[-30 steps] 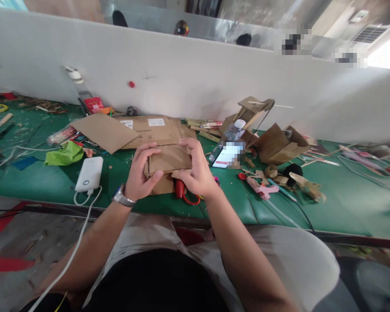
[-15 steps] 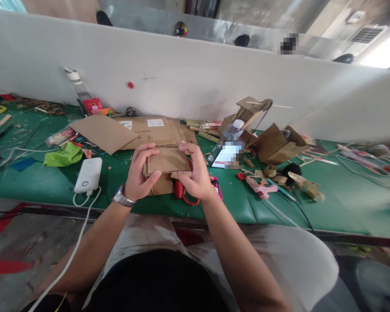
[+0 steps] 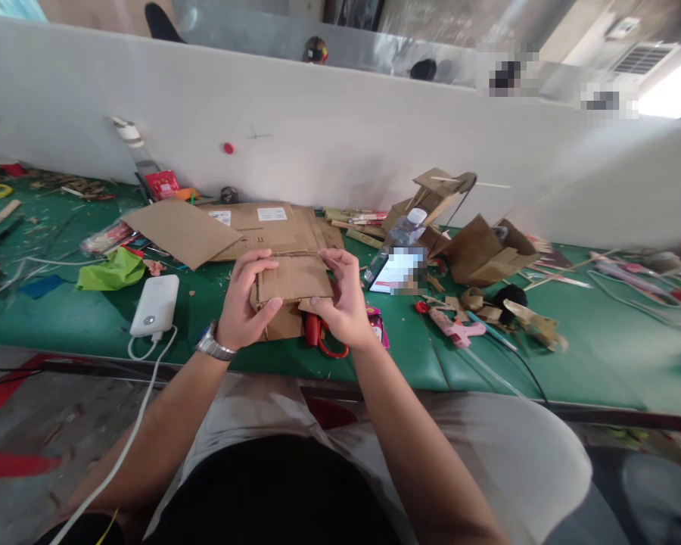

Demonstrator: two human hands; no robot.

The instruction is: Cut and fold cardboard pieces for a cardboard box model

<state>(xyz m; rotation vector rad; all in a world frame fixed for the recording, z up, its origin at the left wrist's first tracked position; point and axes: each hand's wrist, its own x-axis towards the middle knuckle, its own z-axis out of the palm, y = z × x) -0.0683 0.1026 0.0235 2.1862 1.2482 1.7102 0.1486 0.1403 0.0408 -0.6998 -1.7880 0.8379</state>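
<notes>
Between my two hands is a small cardboard box [image 3: 293,279], its flat top facing up. My left hand [image 3: 250,299] grips its left side, thumb at the near edge and fingers over the far left corner. On the right side, my right hand [image 3: 343,299] holds it too, with the thumb by a small flap at the near right corner. Beneath the flap, red-handled scissors [image 3: 332,350] lie partly hidden on the green table [image 3: 397,363]. Another brown cardboard part [image 3: 284,324] shows below the box's near edge.
Flat cardboard sheets [image 3: 190,231] lie behind my hands. A white power bank [image 3: 155,303] with a cable is at left. To the right are a phone [image 3: 396,271], a clear bottle [image 3: 405,227], a pink glue gun [image 3: 457,329] and an open cardboard box [image 3: 482,257]. A white partition [image 3: 318,136] stands behind.
My right hand's fingers have shifted slightly to the right along the box's far right corner. The left hand and the box stay nearly where they were.
</notes>
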